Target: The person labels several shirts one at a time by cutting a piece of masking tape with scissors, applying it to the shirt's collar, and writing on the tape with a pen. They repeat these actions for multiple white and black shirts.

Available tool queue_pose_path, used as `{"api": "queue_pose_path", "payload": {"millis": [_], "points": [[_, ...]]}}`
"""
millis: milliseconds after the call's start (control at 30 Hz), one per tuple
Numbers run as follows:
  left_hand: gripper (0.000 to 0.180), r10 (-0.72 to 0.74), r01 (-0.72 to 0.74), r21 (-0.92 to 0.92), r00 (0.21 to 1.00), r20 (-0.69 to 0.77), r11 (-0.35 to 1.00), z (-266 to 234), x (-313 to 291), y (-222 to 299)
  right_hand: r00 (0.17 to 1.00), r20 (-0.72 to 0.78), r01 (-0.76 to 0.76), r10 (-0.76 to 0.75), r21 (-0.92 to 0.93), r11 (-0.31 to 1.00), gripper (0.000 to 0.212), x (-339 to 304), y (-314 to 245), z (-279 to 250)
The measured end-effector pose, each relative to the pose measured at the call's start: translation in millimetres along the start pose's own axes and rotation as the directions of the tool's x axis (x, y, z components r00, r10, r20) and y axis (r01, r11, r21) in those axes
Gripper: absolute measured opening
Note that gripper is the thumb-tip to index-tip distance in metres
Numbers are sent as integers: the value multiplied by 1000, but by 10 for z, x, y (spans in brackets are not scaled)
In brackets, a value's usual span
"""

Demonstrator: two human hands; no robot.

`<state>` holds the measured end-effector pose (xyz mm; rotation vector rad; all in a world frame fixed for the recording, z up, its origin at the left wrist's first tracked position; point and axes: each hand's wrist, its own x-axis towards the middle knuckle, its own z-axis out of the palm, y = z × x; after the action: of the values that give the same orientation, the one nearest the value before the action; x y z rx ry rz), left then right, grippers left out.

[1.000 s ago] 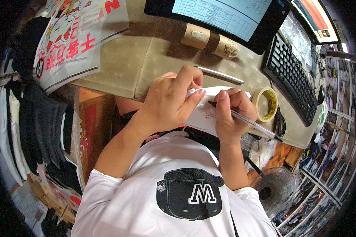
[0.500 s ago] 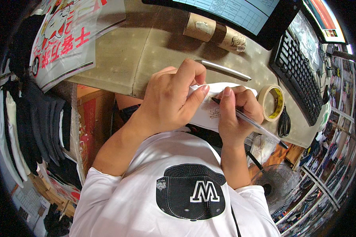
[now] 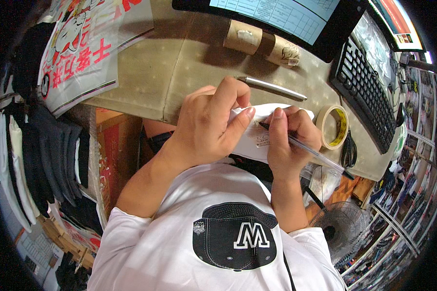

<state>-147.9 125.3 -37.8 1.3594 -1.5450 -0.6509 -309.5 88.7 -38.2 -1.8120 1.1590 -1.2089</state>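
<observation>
My left hand (image 3: pixel 206 121) is closed at the table's near edge, thumb and fingers pinching the upper left edge of a white cloth piece (image 3: pixel 249 148). Small printing shows on the cloth beside a pale tag-like patch. In my right hand (image 3: pixel 291 138) is a clear-barrelled pen (image 3: pixel 319 155), its dark tip angled to the left at the patch, close to my left thumb. Whether the tip touches the cloth is hard to make out. Part of the cloth is hidden behind both hands.
A silver pen (image 3: pixel 274 88) lies just beyond my hands on the table (image 3: pixel 145 77). To the right are a tape roll (image 3: pixel 319 126), black scissors (image 3: pixel 348 153) and a keyboard (image 3: pixel 361 87). Farther back are a brown roll (image 3: pixel 245 38) and a screen (image 3: pixel 281 17). A printed plastic bag (image 3: pixel 82 58) covers the left side.
Both hands, the cloth and the pen stay in nearly the same place, with only a slight shift. The whole view has moved very little.
</observation>
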Motion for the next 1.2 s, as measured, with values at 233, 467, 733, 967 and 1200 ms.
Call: {"api": "queue_pose_path", "payload": {"millis": [233,467,733,967,1200], "points": [[20,-70,70,9,998,-5,997,8,0,29,998,56,13,-11,-20,1000,30,30,-11,-17],[23,-16,16,9,1000,16,1000,-11,3,22,997,76,7,-3,-51,999,35,31,-66,-45],[20,-47,47,-20,999,-6,999,11,-12,31,997,62,-47,48,-21,999,34,45,-62,-50],[24,-5,5,36,1000,11,999,-16,-5,15,996,39,-84,84,6,996,32,8,-12,-60],[25,-26,26,9,1000,12,1000,-10,-15,11,997,80,-15,17,-32,999,29,-2,14,-55]]}}
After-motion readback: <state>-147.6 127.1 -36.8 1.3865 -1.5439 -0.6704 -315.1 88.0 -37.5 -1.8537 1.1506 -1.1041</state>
